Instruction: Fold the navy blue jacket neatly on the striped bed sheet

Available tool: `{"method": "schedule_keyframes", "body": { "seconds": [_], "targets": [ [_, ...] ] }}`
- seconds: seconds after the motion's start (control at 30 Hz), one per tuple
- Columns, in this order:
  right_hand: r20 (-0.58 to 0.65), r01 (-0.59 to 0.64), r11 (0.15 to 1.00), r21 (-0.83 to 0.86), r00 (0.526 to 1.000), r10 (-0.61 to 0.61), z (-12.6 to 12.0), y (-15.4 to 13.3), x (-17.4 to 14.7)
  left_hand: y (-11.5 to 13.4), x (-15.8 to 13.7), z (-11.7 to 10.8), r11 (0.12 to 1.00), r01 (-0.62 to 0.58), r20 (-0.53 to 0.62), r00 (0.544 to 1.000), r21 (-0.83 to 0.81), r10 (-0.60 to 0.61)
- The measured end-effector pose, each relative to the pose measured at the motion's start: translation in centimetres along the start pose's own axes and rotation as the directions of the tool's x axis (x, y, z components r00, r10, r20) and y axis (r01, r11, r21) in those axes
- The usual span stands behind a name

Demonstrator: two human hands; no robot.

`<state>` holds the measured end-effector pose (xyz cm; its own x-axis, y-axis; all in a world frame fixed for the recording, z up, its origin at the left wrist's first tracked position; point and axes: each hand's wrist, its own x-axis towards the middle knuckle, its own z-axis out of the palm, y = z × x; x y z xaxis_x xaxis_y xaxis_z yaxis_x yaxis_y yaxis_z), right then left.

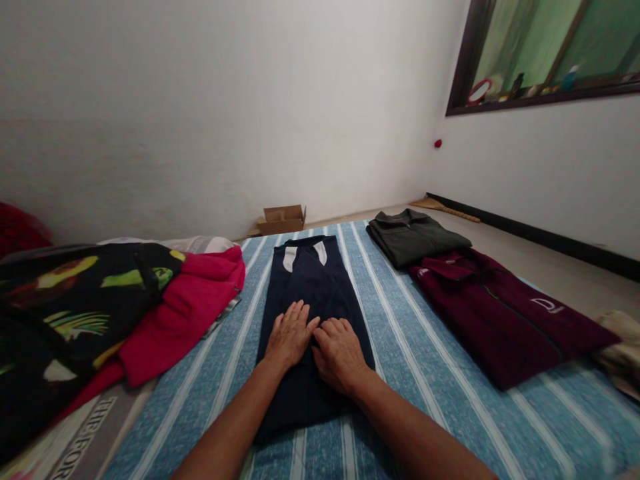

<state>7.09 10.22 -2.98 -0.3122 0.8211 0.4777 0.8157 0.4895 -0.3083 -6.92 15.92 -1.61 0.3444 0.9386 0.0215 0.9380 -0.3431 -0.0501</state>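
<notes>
A navy jacket [320, 280] with white shoulder patches lies folded into a long rectangle on the striped bed sheet [400, 360], its dark collar at the far end. My left hand [293, 333] rests on the middle of it, palm down and open, fingers stretched out. Close beside it, my right hand [340, 353] presses on the jacket with its fingers bent and its thumb partly hidden; no cloth shows gripped in it. The two hands nearly touch. To the right lie a folded maroon jacket [500, 313] and, behind it, a folded dark green jacket [415, 237].
At the left is a heap with a black patterned garment [65, 300] over a red garment [200, 307]. A cardboard box [285, 219] stands beyond the bed's far edge, by the white wall [225, 113]. A dark-framed window [545, 47] is at the upper right.
</notes>
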Motion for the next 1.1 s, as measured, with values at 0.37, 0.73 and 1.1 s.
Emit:
{"method": "schedule_keyframes", "body": {
  "seconds": [0.37,0.73,1.1],
  "targets": [
    [0.004,-0.005,1.0,0.016,1.0,0.005,0.2,0.1,0.0,-0.1,0.6,-0.8,0.999,0.001,0.084,0.996,0.035,-0.004],
    [0.002,-0.013,0.999,0.03,1.0,0.013,0.3,0.3,0.1,1.0,1.0,-2.0,0.995,-0.092,0.108,0.99,0.05,0.086],
    [-0.061,-0.012,1.0,0.021,0.998,0.013,-1.2,0.4,0.5,0.2,2.0,0.1,0.997,-0.052,0.096,0.994,0.056,0.047]
  ]
}}
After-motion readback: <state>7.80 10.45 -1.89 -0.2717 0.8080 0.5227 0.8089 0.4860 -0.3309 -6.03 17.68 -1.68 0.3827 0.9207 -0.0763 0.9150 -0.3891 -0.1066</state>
